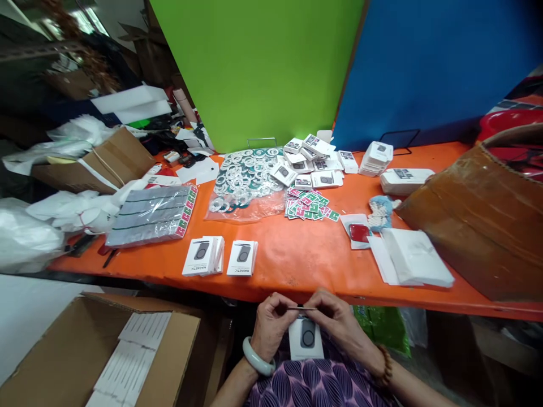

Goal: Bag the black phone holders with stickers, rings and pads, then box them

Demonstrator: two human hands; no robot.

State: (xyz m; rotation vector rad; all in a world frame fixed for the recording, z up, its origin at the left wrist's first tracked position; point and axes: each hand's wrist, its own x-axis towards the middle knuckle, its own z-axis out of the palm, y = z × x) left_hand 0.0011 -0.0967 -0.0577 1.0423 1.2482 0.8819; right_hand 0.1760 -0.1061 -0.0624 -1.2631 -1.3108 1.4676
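My left hand (270, 325) and my right hand (339, 325) meet above my lap. Both pinch the ends of a thin flat piece (302, 308), seen edge-on; whether it is a loose card or a box flap is unclear. Just below it, a small white box (307, 340) with a dark device printed on its front rests upright against my lap, near the fingers. Closest to the hands on the orange table are two stacks of flat white boxes marked MAGNETIC, a left stack (202, 257) and a right stack (241, 259).
Behind lie a bag of metal rings (244, 175), green and red stickers (311, 204), piled small boxes (316, 155) and a wrapped grey bundle (150, 215). White sleeves (418, 257) and a brown carton (479, 215) stand right. An open carton (178, 350) holds white packs lower left.
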